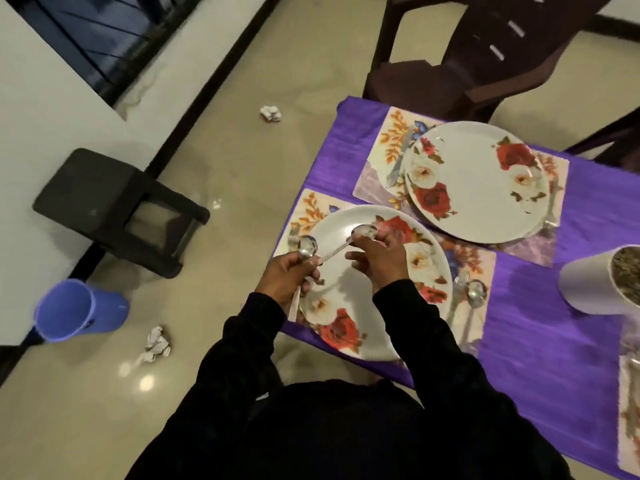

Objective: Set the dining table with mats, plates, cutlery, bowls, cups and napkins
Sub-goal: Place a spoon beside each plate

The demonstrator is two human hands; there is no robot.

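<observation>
Both hands are working over the near plate, which is sitting on the near mat at the table's corner. Left hand is gripping cutlery by the handles, one spoon bowl poking out beyond the knuckles. Right hand is pinching a second spoon near its bowl; its long axis is running from that bowl back down-left toward the left hand, so it looks like a hand-to-hand pull-out. Right side of this mat is already carrying a laid spoon, so the open slot is the mat's left strip, nearest the left hand. Beyond, the far plate is sitting on its own mat with a knife on its left. White cup is standing at right. No readable brands or writing anywhere
</observation>
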